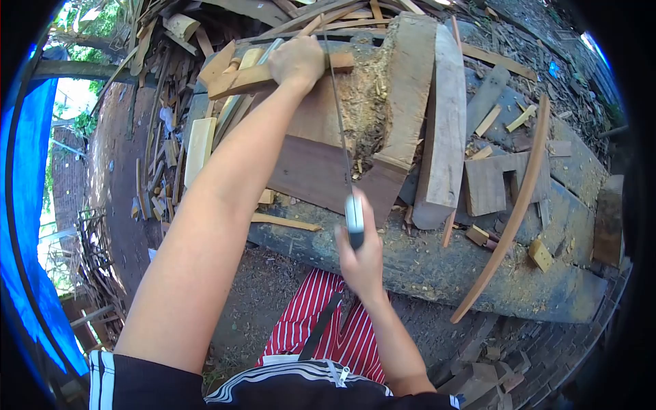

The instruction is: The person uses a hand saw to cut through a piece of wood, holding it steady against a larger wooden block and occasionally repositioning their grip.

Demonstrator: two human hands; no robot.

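My right hand point(363, 263) is wrapped round the light-and-dark handle of a handsaw point(354, 213). Its thin blade runs away from me and crosses a wooden bar point(246, 81) near the bar's right end. Just left of the blade, my left hand point(296, 63) clasps the bar from above, its fingers partly hidden on the far side. Under the bar lie flat brown boards point(307, 167), with sawdust point(363, 96) heaped to the right of the blade.
A rough slab point(410, 89) and a thick grey beam point(444, 137) lie right of the saw. Farther right are a notched block point(486, 188) and a long curved strip point(512, 219). Offcuts litter the workbench point(410, 273). A blue tarp point(31, 205) hangs at left.
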